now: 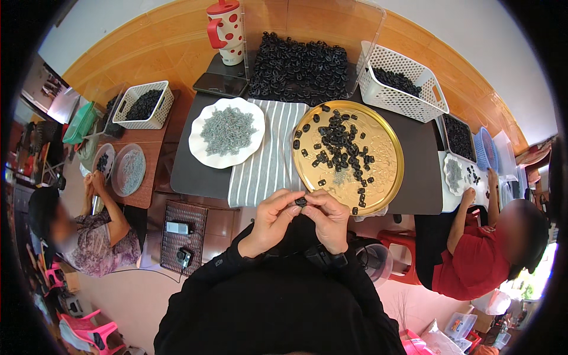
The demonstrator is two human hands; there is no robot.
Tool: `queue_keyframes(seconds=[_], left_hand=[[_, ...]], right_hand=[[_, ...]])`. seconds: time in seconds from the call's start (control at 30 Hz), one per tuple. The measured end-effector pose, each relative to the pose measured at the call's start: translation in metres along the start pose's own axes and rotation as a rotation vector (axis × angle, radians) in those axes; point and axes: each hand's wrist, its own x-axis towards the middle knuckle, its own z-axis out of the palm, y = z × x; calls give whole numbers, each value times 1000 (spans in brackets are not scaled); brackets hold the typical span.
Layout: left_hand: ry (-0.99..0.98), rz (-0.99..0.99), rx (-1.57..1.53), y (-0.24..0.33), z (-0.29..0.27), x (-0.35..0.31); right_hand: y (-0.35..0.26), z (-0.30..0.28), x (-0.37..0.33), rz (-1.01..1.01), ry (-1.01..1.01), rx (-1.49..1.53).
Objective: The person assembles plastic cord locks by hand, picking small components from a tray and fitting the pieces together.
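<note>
Pinched between the fingertips of both my hands is a small black oval plastic part (pixel 301 202), just off the table's front edge. My left hand (pixel 267 223) grips it from one side, my right hand (pixel 329 220) from the other; the fingers hide some of it. Right beyond my hands lies a round gold tray (pixel 387 148) with many loose black parts (pixel 340 139) scattered on it. Left of the tray, a grey-and-white striped cloth (pixel 260 177) hangs over the edge. A white scalloped plate (pixel 198 145) carries a heap of small grey metal pieces (pixel 228 130).
A clear bin of black parts (pixel 299 68) stands at the back, between a red-dotted tumbler (pixel 232 35) and a white perforated basket (pixel 435 102). A phone (pixel 220 84) lies near the tumbler. One person (pixel 97 231) works at left, another (pixel 479 254) at right. A red stool (pixel 402 254) stands below the table.
</note>
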Motion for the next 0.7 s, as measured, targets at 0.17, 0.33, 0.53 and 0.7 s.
queue_keyframes(seconds=[0.17, 0.33, 0.53, 0.7], left_hand=[[5, -10, 14, 6, 0, -1], [21, -6, 34, 6, 2, -3], [51, 41, 89, 10, 5, -5], [66, 104, 126, 8, 7, -4]], right_hand=[[-3, 4, -1, -27, 17, -79], [-1, 7, -4, -93, 56, -141], [-5, 14, -5, -184, 74, -238], [-5, 15, -7, -227, 88, -271]])
